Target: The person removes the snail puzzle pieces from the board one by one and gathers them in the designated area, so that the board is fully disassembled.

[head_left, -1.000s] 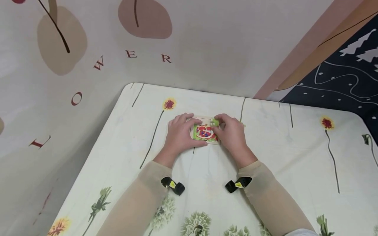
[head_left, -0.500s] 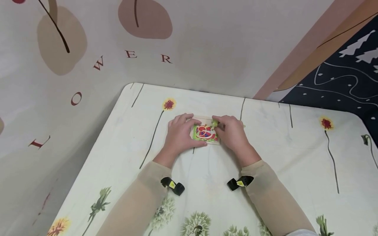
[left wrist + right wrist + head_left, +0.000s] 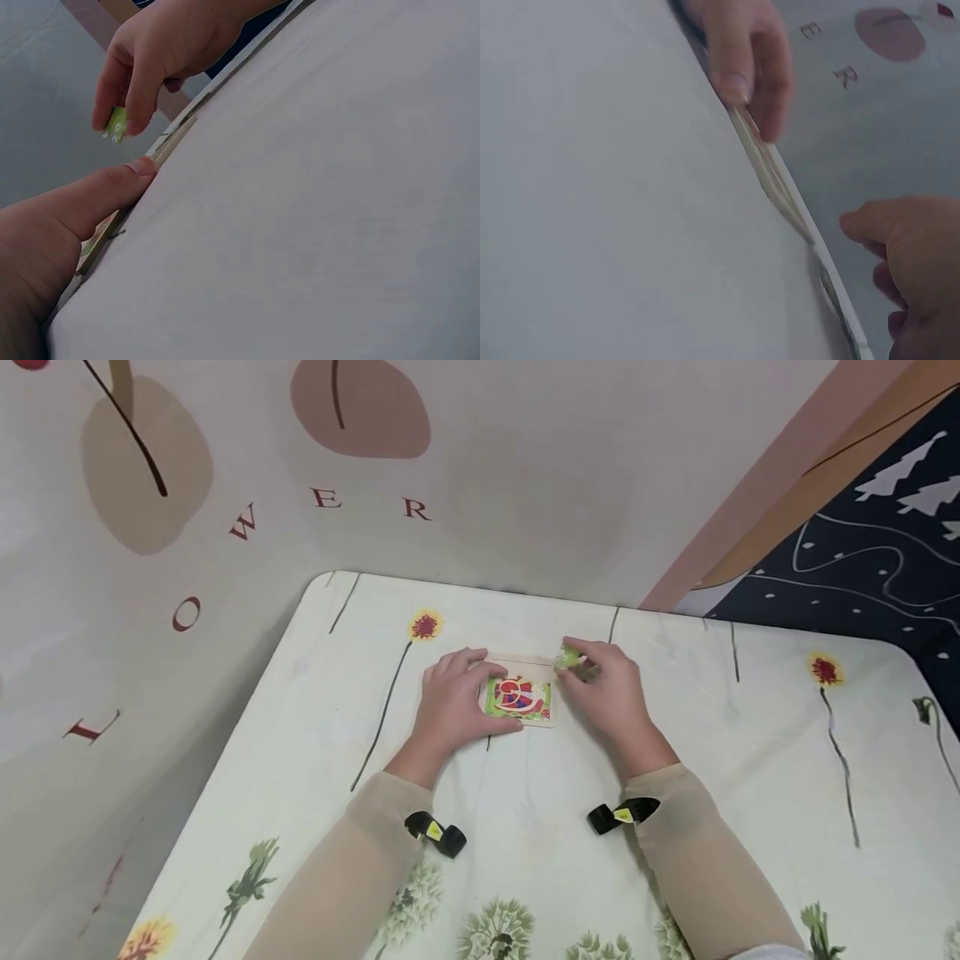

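Observation:
A small wooden puzzle board (image 3: 534,670) lies on the table, its lower part filled with a red, blue and green picture and its upper strip bare wood. My left hand (image 3: 450,703) grips it from the left, thumb along the near edge and fingers at the far side. Just off the board's upper right corner, my right hand (image 3: 609,697) pinches a green puzzle piece (image 3: 567,657) between thumb and fingers. In the left wrist view that green piece (image 3: 116,126), printed with white eyes, is raised above the board's edge (image 3: 177,141). My right fingers hide the piece in the right wrist view.
A white cloth (image 3: 750,735) printed with flowers covers the table. Behind it and to the left rises a pale wall (image 3: 525,527) with printed letters and shapes; a dark patterned panel (image 3: 862,568) stands at the back right.
My right hand has lifted the green puzzle piece from over the board and carried it right, baring the upper strip. The left hand keeps its hold on the board.

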Demonstrator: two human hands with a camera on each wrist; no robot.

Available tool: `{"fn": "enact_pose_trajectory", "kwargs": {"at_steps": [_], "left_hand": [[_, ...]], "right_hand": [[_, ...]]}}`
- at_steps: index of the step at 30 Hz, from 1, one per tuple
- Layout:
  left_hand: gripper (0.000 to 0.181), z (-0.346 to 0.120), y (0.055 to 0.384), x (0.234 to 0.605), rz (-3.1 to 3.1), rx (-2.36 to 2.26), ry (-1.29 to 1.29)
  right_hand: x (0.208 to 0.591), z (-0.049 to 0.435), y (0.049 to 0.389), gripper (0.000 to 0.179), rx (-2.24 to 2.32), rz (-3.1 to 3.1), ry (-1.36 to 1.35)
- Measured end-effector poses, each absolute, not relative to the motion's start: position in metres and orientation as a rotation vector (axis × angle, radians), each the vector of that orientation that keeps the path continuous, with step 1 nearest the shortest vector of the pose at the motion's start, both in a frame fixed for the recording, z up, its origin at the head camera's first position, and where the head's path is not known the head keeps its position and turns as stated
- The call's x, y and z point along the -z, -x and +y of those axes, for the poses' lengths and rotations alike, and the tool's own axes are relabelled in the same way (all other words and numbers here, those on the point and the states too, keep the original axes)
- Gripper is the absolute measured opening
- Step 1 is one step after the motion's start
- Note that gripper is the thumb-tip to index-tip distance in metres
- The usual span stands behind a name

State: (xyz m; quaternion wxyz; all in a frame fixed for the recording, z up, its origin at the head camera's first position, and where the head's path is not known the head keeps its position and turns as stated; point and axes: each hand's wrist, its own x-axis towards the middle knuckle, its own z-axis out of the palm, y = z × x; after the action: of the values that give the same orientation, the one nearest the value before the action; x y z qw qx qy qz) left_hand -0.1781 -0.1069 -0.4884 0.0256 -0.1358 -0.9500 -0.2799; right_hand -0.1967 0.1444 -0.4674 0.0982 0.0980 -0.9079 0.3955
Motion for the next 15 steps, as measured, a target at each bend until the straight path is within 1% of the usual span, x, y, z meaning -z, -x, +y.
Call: {"fn": "enact_pose_trajectory", "kwargs": {"at_steps": [4, 8, 10, 15], "left_hand": [[0.076, -0.108, 0.178, 0.487, -2.933, 0.873, 0.416], [0.076, -0.107, 0.178, 0.487, -2.932, 0.879, 0.429], [0.076, -0.107, 0.178, 0.488, -2.927, 0.879, 0.434], [0.077, -0.107, 0.179, 0.489, -2.92, 0.872, 0.426]], "right_hand": [[0.475, 0.171, 0.194, 0.043, -1.332, -2.594, -0.049], [0.485, 0.198, 0.194, 0.042, -1.369, -2.526, 0.157], [0.487, 0.21, 0.195, 0.042, -1.351, -2.522, 0.17], [0.486, 0.229, 0.193, 0.041, -1.329, -2.592, 0.092]]}}
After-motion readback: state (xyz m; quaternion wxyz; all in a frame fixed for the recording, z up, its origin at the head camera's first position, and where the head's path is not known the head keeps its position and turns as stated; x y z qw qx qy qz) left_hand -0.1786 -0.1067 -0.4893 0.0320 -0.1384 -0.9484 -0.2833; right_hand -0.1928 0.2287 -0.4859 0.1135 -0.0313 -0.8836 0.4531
